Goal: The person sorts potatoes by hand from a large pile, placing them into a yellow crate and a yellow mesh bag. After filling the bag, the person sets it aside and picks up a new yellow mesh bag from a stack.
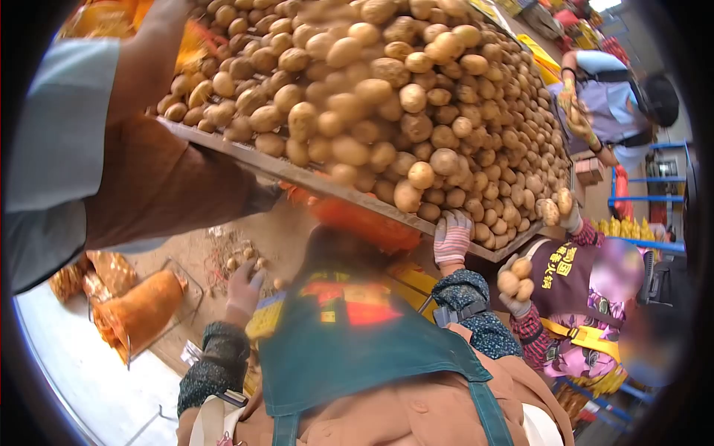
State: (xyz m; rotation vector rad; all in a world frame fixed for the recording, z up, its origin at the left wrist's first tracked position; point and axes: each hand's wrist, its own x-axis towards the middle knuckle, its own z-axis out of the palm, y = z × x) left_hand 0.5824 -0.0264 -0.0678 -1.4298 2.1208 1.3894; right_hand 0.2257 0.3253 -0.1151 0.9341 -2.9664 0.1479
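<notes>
A wide table with a raised wooden rim carries a big heap of brown potatoes. My right hand, in a pink-and-white striped glove, lies over the near rim, its fingers stretched against the nearest potatoes; no potato is visible in its grasp. Lower and to the left, my left hand hangs away from the table in a pale glove, its fingers apart and nothing in them. Some small potatoes lie on the floor beyond it. A green apron covers my front.
To the right, a co-worker's gloved hand holds several potatoes, and that person's other hand holds more. Another person works at the far side. A person's leg stands at left. Filled orange mesh sacks lie on the floor.
</notes>
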